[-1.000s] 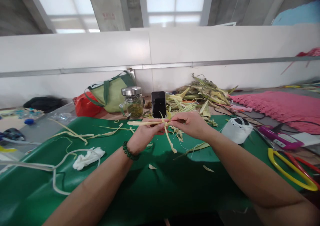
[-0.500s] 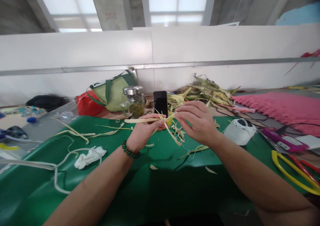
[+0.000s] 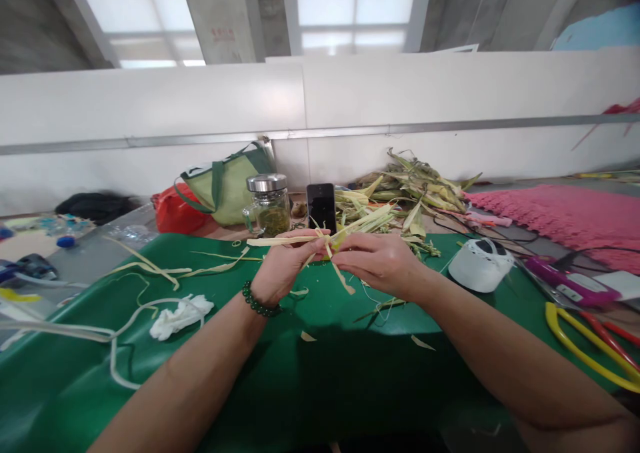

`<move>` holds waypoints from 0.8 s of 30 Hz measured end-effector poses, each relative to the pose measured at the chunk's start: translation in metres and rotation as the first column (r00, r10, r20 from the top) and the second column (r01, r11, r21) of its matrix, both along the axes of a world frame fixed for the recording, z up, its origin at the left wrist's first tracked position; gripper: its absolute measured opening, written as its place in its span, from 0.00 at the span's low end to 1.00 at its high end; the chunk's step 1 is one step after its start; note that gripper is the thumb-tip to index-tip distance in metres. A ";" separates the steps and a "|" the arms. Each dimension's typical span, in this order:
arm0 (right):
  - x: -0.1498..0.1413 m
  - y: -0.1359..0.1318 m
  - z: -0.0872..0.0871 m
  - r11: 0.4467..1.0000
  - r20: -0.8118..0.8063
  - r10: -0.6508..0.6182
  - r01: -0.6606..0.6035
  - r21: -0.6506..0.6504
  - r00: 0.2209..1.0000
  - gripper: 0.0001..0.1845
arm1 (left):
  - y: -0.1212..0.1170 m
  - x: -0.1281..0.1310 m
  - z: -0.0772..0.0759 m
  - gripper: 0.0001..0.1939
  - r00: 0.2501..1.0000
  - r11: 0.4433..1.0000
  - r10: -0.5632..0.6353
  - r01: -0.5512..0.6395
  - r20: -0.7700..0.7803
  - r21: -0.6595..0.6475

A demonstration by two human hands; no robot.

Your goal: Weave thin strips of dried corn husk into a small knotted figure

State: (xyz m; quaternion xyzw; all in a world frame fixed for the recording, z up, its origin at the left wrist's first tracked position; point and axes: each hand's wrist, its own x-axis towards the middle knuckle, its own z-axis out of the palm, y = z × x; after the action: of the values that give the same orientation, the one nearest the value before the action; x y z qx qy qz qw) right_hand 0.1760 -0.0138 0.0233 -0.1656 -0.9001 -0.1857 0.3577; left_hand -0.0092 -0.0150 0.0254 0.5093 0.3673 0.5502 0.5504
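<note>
Pale corn husk strips (image 3: pixel 341 276) cross one another in front of me, held up over a green mat (image 3: pixel 260 393). My left hand (image 3: pixel 290 259), with a beaded bracelet at the wrist, pinches the strips near where they cross; one strip (image 3: pixel 270 241) sticks out to the left. My right hand (image 3: pixel 380 263) has its fingers closed on the husk strips just right of the crossing. Its fingertips are partly hidden. Behind the hands stands a dark phone (image 3: pixel 321 203), upright.
A glass jar (image 3: pixel 273 213) and a green bag (image 3: pixel 230 183) stand behind. Corn husks (image 3: pixel 415 183) are piled at back right. To the right lie a white cup-like thing (image 3: pixel 480 266) and yellow-handled scissors (image 3: pixel 575 343). Crumpled white tissue (image 3: pixel 180 316) and a pale cord (image 3: pixel 113 353) lie left.
My right hand has come down and slightly left, its raised fingers closing on the husk strips. The left hand holds nearly the same place.
</note>
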 end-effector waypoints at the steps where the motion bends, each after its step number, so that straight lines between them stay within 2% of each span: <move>1: 0.000 0.001 -0.001 1.000 -0.004 0.005 -0.005 0.007 1.000 0.10 | 0.000 0.000 0.000 0.12 1.000 1.000 0.001 -0.001 -0.003 -0.001; 14: 0.001 0.005 -0.005 0.999 0.018 -0.017 0.016 0.028 1.000 0.13 | -0.003 -0.001 0.002 0.12 1.000 1.000 0.003 -0.003 0.007 -0.030; 18: -0.001 0.002 -0.004 0.998 0.002 0.024 -0.024 0.052 1.000 0.10 | -0.003 0.001 0.004 0.11 0.999 1.000 -0.006 0.007 -0.040 0.006; 21: -0.006 -0.001 -0.005 0.989 -0.083 0.138 -0.142 -0.052 0.987 0.08 | -0.005 0.002 0.004 0.11 0.992 0.998 0.035 -0.029 -0.119 0.055; 24: -0.013 -0.003 -0.007 0.924 -0.276 0.219 -0.290 -0.250 0.936 0.07 | -0.007 0.003 0.002 0.12 0.976 0.985 0.105 -0.075 -0.192 0.155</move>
State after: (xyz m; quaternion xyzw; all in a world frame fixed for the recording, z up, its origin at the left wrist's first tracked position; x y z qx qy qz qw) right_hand 0.1627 -0.0166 0.0158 -0.1179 -0.8806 0.0167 0.4587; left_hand -0.0066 -0.0221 0.0275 0.5838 0.4018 0.5465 0.4463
